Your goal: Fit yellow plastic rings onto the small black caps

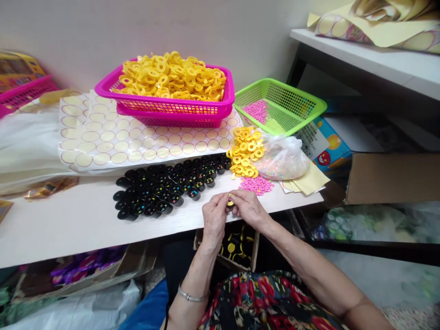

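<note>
1. Floral clothing (pixel 261 298), then an open box (pixel 255 252).
2. Left hand (pixel 215 215) and right hand (pixel 250 208), both grips pinching one yellow-topped piece (pixel 230 200) near the surface's (pixel 85 224) near edge.
3. Left, black cups (pixel 161 188); right, pink beads (pixel 257 185).
4. Far, pink basket (pixel 165 106) holding yellow rings (pixel 172 75).

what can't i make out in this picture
- Underside of the small round yellow-topped piece: head view, covered by the left hand and right hand.
- Exact contents of the cloudy white plastic bag: head view, blurred by its plastic.
- Number of coloured bits in the round black plastic cups: head view, too small; cups overlap.
- Rest of the bright pink plastic basket at far left: head view, cut off by the left edge.
</note>
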Available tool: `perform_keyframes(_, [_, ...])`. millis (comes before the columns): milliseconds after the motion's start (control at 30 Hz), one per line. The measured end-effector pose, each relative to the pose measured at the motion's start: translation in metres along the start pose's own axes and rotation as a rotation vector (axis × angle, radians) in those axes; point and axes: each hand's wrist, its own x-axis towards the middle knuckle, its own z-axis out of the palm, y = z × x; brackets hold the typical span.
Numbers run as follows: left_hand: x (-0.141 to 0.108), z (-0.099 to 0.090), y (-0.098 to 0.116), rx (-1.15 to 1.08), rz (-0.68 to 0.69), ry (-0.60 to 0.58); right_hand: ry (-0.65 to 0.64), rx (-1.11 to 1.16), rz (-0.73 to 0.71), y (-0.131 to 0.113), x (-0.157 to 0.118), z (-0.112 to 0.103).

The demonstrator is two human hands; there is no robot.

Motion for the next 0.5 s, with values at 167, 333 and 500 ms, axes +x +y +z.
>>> perform_keyframes(167, [0.0007, -0.0021, -0.0014, -0.043, -0.016, -0.074, 0.086, 0.022, -0.001, -0.0023, -0.0016, 0.0010])
perform_keyframes(333, [0.0046, -0.0048, -0.0035, -0.028, -0.029, -0.107, 0.095, 0.066, 0.036, 0.0004, -0.0009, 0.0010])
perform_keyframes(500, [0.0049, -0.0034, -0.0050, -0.018, -0.027, -0.114, 0.131, 0.048, 0.013, -0.0010, -0.0009, 0.0015])
